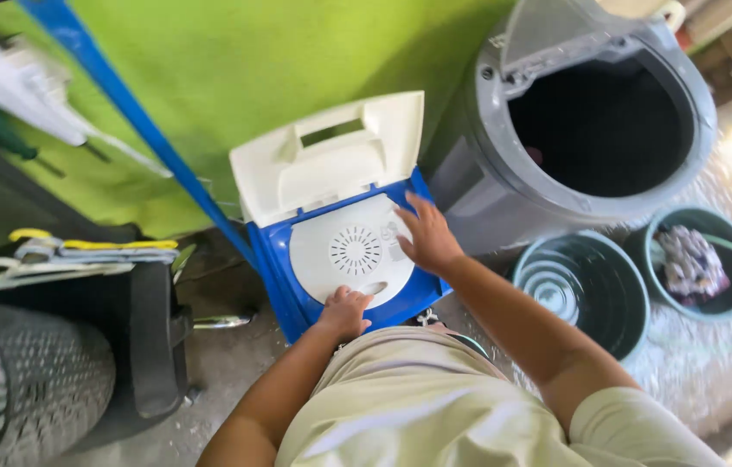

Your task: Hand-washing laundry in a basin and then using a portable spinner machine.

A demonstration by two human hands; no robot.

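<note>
Item: blue spin-dryer tub (284, 259) at 12 o'clock from us, outer lid (327, 156) already raised. Inner white disc (350, 252) still seated on the drum. Our left hand (344, 313) pinches the disc's notch at 6 o'clock; our right hand (427, 238), fingers spread, presses its 3 o'clock edge, gripping nothing.
</note>
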